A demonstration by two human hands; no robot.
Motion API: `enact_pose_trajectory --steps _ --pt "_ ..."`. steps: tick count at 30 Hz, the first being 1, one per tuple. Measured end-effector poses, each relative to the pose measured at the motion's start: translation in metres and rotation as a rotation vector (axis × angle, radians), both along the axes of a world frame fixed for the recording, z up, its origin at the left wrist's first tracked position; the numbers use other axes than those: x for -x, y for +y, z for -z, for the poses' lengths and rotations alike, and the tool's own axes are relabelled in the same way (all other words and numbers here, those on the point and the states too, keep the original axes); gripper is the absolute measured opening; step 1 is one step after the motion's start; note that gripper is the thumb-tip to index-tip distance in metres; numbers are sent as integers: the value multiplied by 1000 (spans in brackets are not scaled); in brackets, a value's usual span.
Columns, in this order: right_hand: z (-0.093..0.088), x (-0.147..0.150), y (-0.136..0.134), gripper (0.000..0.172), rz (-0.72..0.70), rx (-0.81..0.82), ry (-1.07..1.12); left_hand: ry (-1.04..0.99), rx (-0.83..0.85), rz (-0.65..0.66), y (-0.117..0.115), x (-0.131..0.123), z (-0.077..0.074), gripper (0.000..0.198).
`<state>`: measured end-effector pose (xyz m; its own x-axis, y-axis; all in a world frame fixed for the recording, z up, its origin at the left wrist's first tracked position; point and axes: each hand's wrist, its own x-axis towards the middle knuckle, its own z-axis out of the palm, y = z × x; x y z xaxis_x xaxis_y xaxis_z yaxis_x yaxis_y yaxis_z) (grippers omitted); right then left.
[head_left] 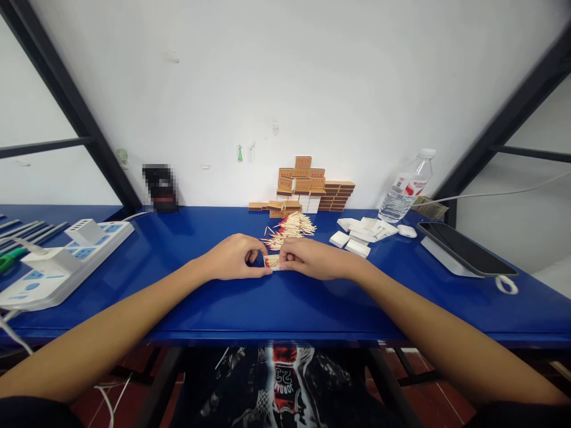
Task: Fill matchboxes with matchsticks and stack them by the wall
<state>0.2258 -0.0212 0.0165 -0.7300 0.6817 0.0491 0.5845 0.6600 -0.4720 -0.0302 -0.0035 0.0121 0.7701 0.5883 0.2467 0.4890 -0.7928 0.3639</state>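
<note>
A small white matchbox tray [270, 267] with red-tipped matches in it lies on the blue table between my two hands. My left hand [236, 257] holds the tray's left end between thumb and forefinger. Over the right end, the fingers of my right hand [314, 258] are pinched together. Whether they grip matches or the tray's edge is hidden. Just behind my hands spreads a heap of loose matches [297, 226], with red heads mostly toward the left.
Printed matchboxes [302, 183] are stacked against the wall. White empty trays [368, 229] lie at right, near a water bottle [404, 187], an earphone case [407, 231] and a phone [466, 248]. A power strip [96, 252] with plugged-in adapters occupies the left side.
</note>
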Motion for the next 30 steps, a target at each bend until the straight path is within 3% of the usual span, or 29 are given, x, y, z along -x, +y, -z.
enact_pose_trajectory --steps 15,23,30 --pt "5 9 -1 4 20 -98 109 12 -23 6 0 1 1 32" --pt "8 8 4 15 -2 -181 72 4 -12 3 1 0 2 34" --pt "9 3 14 20 207 -272 135 2 -10 -2 0 0 1 34"
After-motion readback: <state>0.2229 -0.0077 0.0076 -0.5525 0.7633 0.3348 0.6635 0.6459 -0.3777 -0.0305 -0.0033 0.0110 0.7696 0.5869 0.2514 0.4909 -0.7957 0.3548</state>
